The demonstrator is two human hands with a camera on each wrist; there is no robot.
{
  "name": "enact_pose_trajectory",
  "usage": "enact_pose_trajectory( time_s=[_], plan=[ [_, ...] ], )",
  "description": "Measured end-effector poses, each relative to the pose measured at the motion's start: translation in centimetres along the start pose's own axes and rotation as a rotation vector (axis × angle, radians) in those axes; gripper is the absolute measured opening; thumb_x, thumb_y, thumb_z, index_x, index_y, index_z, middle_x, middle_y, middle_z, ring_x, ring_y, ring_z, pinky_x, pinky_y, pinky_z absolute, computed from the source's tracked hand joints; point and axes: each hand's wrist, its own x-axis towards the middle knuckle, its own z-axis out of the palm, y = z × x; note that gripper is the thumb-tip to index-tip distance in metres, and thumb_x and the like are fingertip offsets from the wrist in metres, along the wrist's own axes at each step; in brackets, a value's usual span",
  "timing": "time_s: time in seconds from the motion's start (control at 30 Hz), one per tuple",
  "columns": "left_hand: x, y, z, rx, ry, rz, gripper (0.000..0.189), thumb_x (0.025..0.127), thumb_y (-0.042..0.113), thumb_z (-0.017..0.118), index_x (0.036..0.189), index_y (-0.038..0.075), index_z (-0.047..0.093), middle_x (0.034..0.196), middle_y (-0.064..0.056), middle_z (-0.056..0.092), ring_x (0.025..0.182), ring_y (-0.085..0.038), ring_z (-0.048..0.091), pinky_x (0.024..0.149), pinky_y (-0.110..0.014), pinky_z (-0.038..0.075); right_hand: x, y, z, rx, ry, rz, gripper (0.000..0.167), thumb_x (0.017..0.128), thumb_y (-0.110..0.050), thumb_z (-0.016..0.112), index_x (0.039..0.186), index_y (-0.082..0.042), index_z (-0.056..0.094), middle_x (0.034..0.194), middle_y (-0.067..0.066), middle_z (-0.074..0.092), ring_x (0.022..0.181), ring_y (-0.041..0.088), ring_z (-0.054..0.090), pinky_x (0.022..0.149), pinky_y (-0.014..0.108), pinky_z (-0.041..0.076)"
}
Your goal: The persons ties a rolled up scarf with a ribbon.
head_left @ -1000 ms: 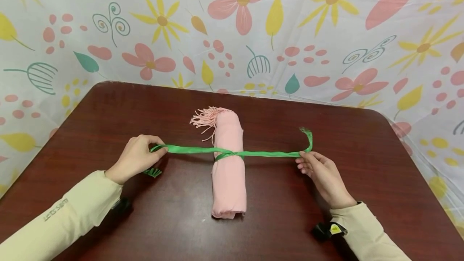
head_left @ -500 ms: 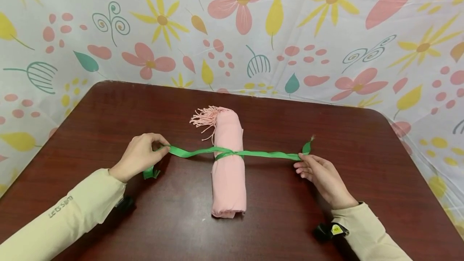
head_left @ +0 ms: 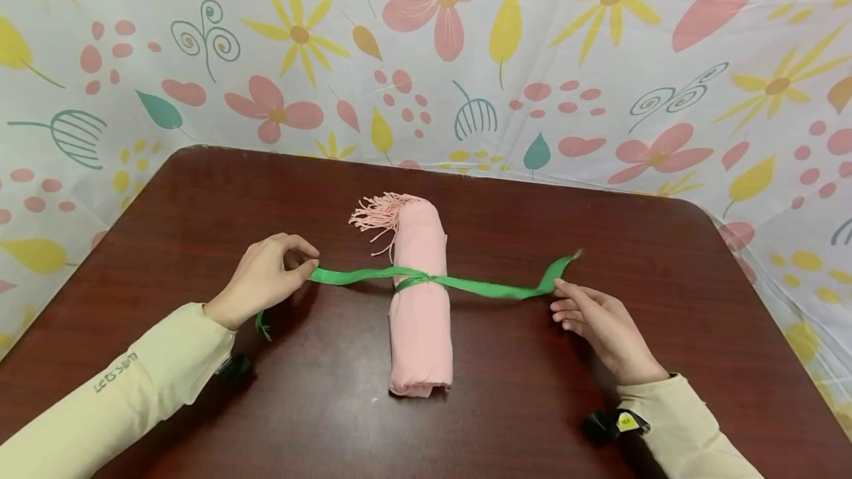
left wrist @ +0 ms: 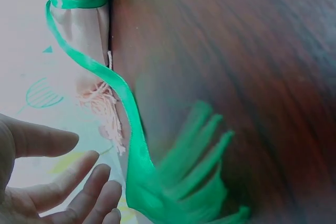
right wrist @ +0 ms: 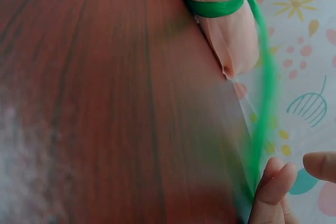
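A rolled pink scarf (head_left: 422, 346) with a fringe (head_left: 381, 213) at its far end lies lengthwise on the table. Around its middle goes a green ribbon (head_left: 489, 289), crossed on top, its two tails running out left and right. My left hand (head_left: 266, 276) is beside the left tail, thumb and fingers parted; in the left wrist view the frayed ribbon end (left wrist: 194, 182) hangs past the fingertips, blurred. My right hand (head_left: 602, 327) is at the right tail with thumb and forefinger apart. In the right wrist view the blurred ribbon (right wrist: 268, 93) passes beside the fingers.
Under everything is a dark red-brown wooden table (head_left: 319, 405) with rounded far corners. A white cloth (head_left: 426, 146) printed with flowers and leaves hangs behind it and along both sides. Black wrist devices (head_left: 602, 427) sit at the sleeve cuffs.
Both hands have loosened from the ribbon tails, thumbs and fingers now parted. The tails, pulled straight before, have gone slack. The left hand has shifted slightly up and right; the scarf stays put.
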Motion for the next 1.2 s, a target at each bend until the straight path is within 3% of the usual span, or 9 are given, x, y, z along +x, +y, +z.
enact_pose_trajectory(
  time_s=[0.23,0.57,0.73,0.97,1.2],
  plan=[
    [0.2,0.3,0.2,-0.011,0.008,0.006,0.016,0.088,0.014,0.063,0.101,0.008,0.071,0.095,-0.007,0.065,0.069,-0.015,0.057,0.067,-0.031,0.042,-0.2,0.0,-0.2,0.100,0.012,-0.089,0.032,0.094,-0.032,0.062,0.109,-0.005,0.057,0.084,-0.004,0.066,0.076,0.008,0.062,0.070,0.021,0.052],
    [0.4,1.0,0.3,-0.036,-0.007,0.030,0.018,0.090,0.014,0.062,0.106,0.007,0.069,0.098,-0.007,0.065,0.077,-0.018,0.057,0.070,-0.032,0.043,0.2,-0.7,1.5,0.100,0.022,-0.245,0.022,0.095,-0.026,0.061,0.105,-0.006,0.064,0.089,-0.002,0.067,0.078,0.010,0.063,0.071,0.021,0.052],
    [0.6,1.7,0.7,-0.040,-0.004,0.057,0.019,0.091,0.015,0.062,0.107,0.007,0.068,0.102,-0.008,0.065,0.076,-0.017,0.056,0.070,-0.032,0.042,0.3,-1.2,2.5,-0.085,0.062,-0.355,0.030,0.097,-0.026,0.057,0.110,0.002,0.061,0.096,-0.003,0.068,0.081,0.013,0.063,0.069,0.025,0.053],
    [0.9,2.7,1.0,-0.026,0.029,0.115,0.019,0.091,0.016,0.062,0.107,0.008,0.068,0.105,-0.007,0.065,0.053,-0.014,0.041,0.063,-0.031,0.038,0.4,-2.3,4.3,-0.370,0.173,-0.492,0.028,0.096,-0.027,0.059,0.109,-0.003,0.065,0.099,0.007,0.068,0.080,0.010,0.065,0.067,0.022,0.050],
    [1.2,3.6,1.6,-0.004,0.058,0.178,0.019,0.092,0.018,0.061,0.105,0.008,0.068,0.104,-0.005,0.065,0.058,-0.015,0.044,0.068,-0.032,0.040,0.4,-2.8,5.2,-0.514,0.186,-0.597,0.021,0.095,-0.025,0.060,0.107,-0.010,0.067,0.099,0.003,0.067,0.082,0.001,0.060,0.073,0.020,0.048]
  ],
)
